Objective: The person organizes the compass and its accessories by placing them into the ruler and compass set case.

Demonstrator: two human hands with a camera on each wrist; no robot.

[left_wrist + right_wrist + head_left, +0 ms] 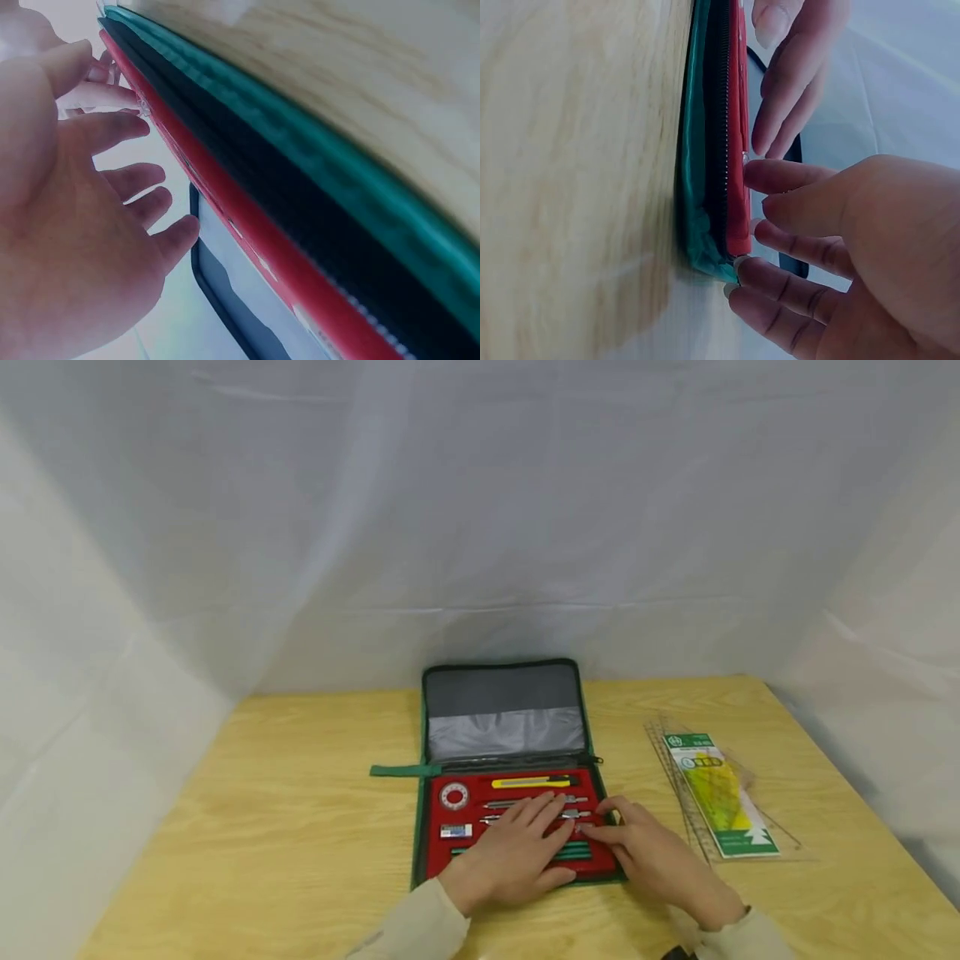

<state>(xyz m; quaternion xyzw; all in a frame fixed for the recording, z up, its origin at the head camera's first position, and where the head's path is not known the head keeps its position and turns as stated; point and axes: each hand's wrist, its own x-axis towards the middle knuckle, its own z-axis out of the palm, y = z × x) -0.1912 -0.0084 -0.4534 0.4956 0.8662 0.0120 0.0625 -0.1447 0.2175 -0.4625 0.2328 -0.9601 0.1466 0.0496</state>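
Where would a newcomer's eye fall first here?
First, the red tray in the open case at lower centre, left hand over it, right hand at its right edge. Then the yellow cutter at the tray's far side and the green-and-yellow packet right of the case.

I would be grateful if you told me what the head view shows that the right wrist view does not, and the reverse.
Only the head view shows the yellow-and-black cutter, the white ring-shaped piece, and the green-and-white packet lying with a clear ruler to the right.

Only the right wrist view makes out the zipper teeth, seen side-on.

Both share the left hand, the right hand, the red insert, the green-edged case and the wooden table.
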